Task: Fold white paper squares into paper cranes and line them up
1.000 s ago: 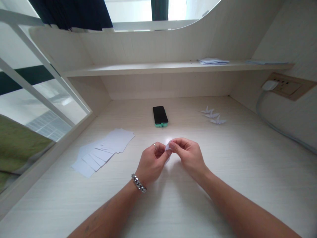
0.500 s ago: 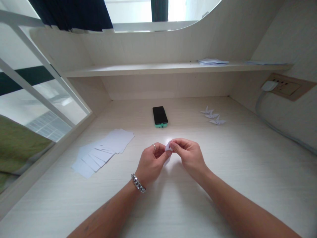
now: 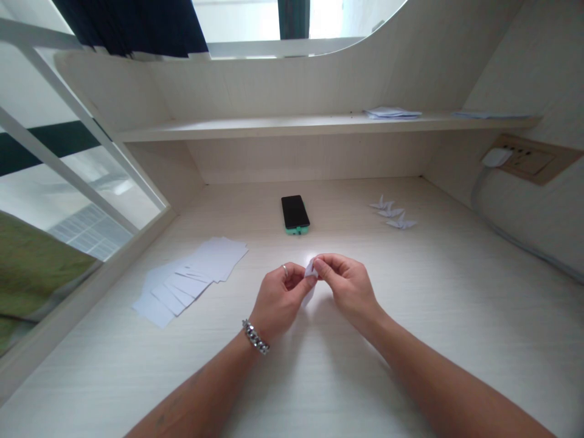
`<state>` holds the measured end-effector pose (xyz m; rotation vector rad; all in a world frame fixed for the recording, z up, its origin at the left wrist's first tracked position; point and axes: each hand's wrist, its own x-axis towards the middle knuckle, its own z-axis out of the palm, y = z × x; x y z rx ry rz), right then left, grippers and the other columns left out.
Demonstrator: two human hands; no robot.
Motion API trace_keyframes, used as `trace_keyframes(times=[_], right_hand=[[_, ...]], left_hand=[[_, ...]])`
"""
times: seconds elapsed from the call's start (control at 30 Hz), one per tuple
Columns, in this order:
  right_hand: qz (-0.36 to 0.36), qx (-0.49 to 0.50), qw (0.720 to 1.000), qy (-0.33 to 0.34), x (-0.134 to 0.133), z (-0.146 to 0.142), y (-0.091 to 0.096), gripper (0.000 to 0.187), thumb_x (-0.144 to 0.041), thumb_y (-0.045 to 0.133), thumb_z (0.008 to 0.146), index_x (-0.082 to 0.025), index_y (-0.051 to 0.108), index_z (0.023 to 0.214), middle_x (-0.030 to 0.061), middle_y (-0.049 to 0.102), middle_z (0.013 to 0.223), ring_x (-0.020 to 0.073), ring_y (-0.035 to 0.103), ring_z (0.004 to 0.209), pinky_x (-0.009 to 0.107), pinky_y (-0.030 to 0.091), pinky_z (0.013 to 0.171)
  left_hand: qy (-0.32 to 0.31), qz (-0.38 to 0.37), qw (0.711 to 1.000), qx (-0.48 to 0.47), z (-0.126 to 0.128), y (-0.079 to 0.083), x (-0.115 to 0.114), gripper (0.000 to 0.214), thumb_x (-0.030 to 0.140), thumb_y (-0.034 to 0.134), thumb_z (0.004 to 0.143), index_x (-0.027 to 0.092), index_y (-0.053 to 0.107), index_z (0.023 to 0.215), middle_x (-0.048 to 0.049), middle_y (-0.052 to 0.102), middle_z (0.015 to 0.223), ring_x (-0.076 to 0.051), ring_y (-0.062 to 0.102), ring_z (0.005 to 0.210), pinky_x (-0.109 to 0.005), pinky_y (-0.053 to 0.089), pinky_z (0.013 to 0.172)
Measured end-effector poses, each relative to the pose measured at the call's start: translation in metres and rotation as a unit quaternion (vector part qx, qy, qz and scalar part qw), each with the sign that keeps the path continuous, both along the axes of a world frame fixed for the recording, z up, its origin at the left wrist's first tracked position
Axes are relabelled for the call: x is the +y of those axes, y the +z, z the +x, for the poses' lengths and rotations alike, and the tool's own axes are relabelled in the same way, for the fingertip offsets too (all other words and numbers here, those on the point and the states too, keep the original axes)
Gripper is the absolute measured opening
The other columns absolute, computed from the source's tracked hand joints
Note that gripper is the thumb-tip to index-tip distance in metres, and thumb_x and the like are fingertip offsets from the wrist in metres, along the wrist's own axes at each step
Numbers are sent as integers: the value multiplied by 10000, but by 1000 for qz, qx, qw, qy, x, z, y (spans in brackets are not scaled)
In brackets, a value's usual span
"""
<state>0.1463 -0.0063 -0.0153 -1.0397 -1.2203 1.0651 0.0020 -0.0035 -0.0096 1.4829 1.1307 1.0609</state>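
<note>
A small folded piece of white paper is held just above the pale wooden desk, pinched from both sides. My left hand, with a ring and a chain bracelet, grips its left side with closed fingers. My right hand pinches its right edge between thumb and forefinger. Most of the paper is hidden by my fingers. Several white paper sheets lie fanned out to the left of my hands. Three folded paper cranes sit at the back right of the desk.
A black phone in a green case lies face up behind my hands. A shelf above carries more folded paper. A wall socket with a white plug and cable is on the right. A glass panel borders the left.
Both hands stay almost still; the fingers shift slightly on the folded paper. Nothing else has moved.
</note>
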Motion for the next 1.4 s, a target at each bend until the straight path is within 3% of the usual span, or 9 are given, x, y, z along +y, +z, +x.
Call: trace_keyframes(times=[0.13,0.37,0.73,0.87,1.13,1.4], right_hand=[[-13,12,1000,13,2,1,-3,230,-381,708,753,-165,712,830,57,706,814,186,617,756,306,484,708],[-11,-28,1000,2,1,2,2,195,-358,698,759,-164,710,741,41,691,722,174,599,691,296,467,672],[-13,9,1000,11,0,-2,3,212,-369,698,763,-163,685,713,21,658,638,158,589,608,291,471,610],[-7,12,1000,8,-1,0,4,208,-363,701,762,-160,692,717,26,664,662,158,590,627,292,474,616],[-60,46,993,95,6,13,10,227,-382,721,719,-162,717,775,36,694,720,154,618,668,287,498,636],[-33,-28,991,124,7,23,13,142,-289,667,779,-181,745,829,23,710,735,138,621,691,261,476,645]], left_hand=[[2,0,1000,-4,-1,1,0,266,395,708,748,136,648,757,-21,639,675,-125,552,609,-228,422,557],[-11,-17,1000,-14,0,1,0,263,388,702,754,132,646,761,-24,640,677,-124,555,609,-225,426,557],[-34,3,999,29,-2,5,-1,248,365,651,805,136,639,709,-38,651,665,-128,564,610,-228,429,568],[-51,-18,998,-13,-2,4,0,224,346,666,798,130,634,749,-43,657,681,-135,586,639,-247,453,617],[-79,-87,989,-91,-4,4,2,220,335,688,773,126,621,756,-23,638,615,-118,554,587,-246,418,598],[-81,-111,985,-102,-5,6,3,199,307,718,724,124,642,746,-5,612,592,-107,532,563,-243,409,586]])
